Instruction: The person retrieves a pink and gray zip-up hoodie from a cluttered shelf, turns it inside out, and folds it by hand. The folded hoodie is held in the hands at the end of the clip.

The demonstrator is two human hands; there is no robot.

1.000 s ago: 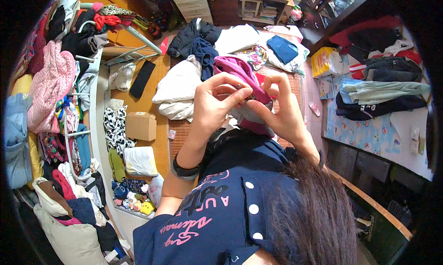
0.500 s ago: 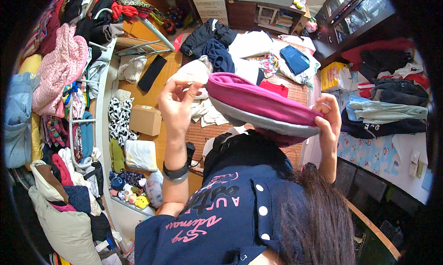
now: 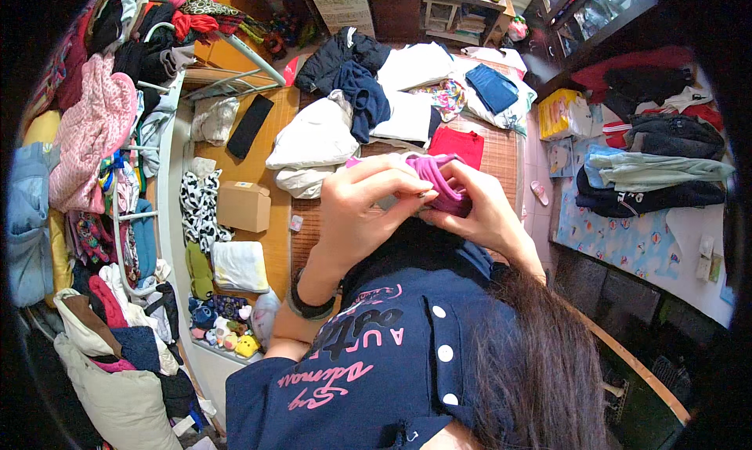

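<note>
A pink-purple cloth (image 3: 442, 185) is bunched small between both my hands, held up in front of my chest. My left hand (image 3: 362, 207) pinches its near edge with fingers bent over it. My right hand (image 3: 484, 211) grips the cloth from the right, fingers curled around it. A black band sits on my left wrist (image 3: 309, 303). Below the hands lie my dark navy shirt (image 3: 376, 356) with pink lettering and my long dark hair.
The floor holds heaps of clothes: white pieces (image 3: 315, 140), a navy garment (image 3: 356, 82), a red cloth (image 3: 457, 146). A cardboard box (image 3: 244, 206) sits on the wooden floor. A loaded clothes rack (image 3: 110, 160) runs along the left. More folded clothes (image 3: 654, 172) lie at the right.
Half a second ago the cloth was stretched wide between my raised hands. My hands have come together and the cloth is now gathered into a small bundle.
</note>
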